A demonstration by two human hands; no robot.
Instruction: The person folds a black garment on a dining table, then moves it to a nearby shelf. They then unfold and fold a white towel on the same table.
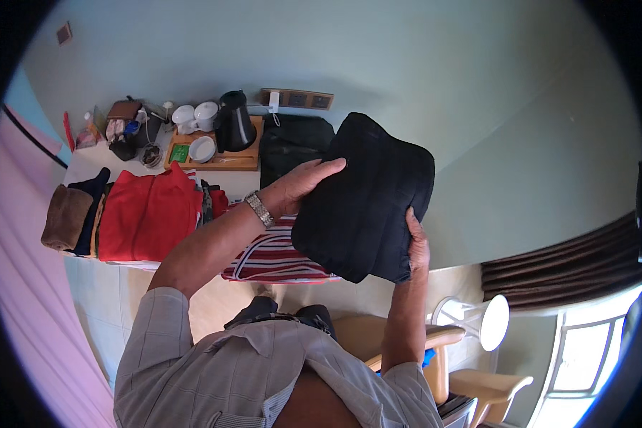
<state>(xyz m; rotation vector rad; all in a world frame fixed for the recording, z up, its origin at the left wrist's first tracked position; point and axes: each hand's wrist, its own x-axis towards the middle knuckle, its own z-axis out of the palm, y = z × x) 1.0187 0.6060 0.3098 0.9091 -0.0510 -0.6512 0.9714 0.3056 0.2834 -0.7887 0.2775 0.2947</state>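
Note:
A folded black garment (369,198) is held up in front of me, off the table. My left hand (307,182) grips its left edge, thumb on top, with a metal-band watch on the wrist. Around its lower right edge closes my right hand (417,241), the fingers partly hidden behind the cloth. Below and to the left of the garment lies a red, white and dark striped cloth (278,257). A folded red garment (150,211) rests further left, beside a rolled brown cloth (67,216). Behind my left hand is a dark folded cloth (294,142).
Along the wall, a wooden tray (251,160) holds a black kettle (235,123), white lidded cups (206,115) and a bowl (202,149). A glass dish (151,155) stands left of it. Wall sockets (298,99) hold a white plug. A tan chair (358,334) is below right.

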